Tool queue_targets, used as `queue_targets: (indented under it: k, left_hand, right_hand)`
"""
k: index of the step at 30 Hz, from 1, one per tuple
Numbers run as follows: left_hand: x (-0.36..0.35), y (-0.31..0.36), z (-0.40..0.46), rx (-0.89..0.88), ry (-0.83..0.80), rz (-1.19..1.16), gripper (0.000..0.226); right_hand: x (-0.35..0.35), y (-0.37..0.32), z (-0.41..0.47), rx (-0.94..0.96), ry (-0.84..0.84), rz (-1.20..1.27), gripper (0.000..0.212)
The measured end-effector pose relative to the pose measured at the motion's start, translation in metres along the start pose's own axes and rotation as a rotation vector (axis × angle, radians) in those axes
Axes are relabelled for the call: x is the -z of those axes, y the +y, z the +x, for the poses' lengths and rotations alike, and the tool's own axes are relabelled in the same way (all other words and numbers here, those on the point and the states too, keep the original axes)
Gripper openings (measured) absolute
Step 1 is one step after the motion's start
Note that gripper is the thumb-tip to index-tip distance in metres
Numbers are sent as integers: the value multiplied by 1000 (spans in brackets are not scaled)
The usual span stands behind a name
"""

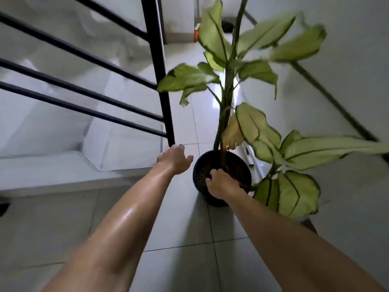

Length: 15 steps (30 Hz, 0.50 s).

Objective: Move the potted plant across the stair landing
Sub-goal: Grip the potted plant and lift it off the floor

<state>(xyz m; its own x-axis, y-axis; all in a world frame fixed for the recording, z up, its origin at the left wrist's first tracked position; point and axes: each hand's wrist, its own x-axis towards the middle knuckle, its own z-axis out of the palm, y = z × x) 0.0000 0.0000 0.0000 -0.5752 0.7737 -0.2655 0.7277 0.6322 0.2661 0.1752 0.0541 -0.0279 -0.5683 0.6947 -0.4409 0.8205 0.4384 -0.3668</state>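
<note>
Both forearms reached out from below the camera toward the potted plant (237, 114), whose black pot (221, 178) stood on the pale floor tiles (181, 228) of the landing, close to the white wall (347, 81) on the right. The right hand (222, 183) was clenched over the near rim of the pot, fingers curled inside against the soil. The left hand (175, 158) hung released and spread just beside the pot's left side, touching nothing.

Held by one rim only, the pot seemed liable to tip, and the tall stem would swing its weight away from the hand; the blurred leaves suggested it was already swaying. Soil could spill onto the tiles, or the smooth rim could slip free.

To the left, the black railing post (162, 81) stood near, with the stairwell open behind its bars, so the passage was narrow. Broad leaves might catch the post or scrape the wall.
</note>
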Motion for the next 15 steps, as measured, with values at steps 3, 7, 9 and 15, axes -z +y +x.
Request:
queue_targets:
  k: [3, 7, 9, 15]
  left_hand:
    - [-73, -7, 26, -25, -20, 1, 51]
    - [-150, -15, 63, -6, -58, -105, 46]
    - [-182, -18, 73, 4, -91, -175, 46]
    - [-216, -10, 97, 76, -89, -348, 47]
  right_hand:
    - [-51, 34, 33, -210, 79, 79, 46]
    - [-108, 81, 58, -536, -23, 250, 68]
    - [-128, 102, 62, -638, -11, 318, 78]
    - [-147, 129, 82, -733, 115, 675, 85]
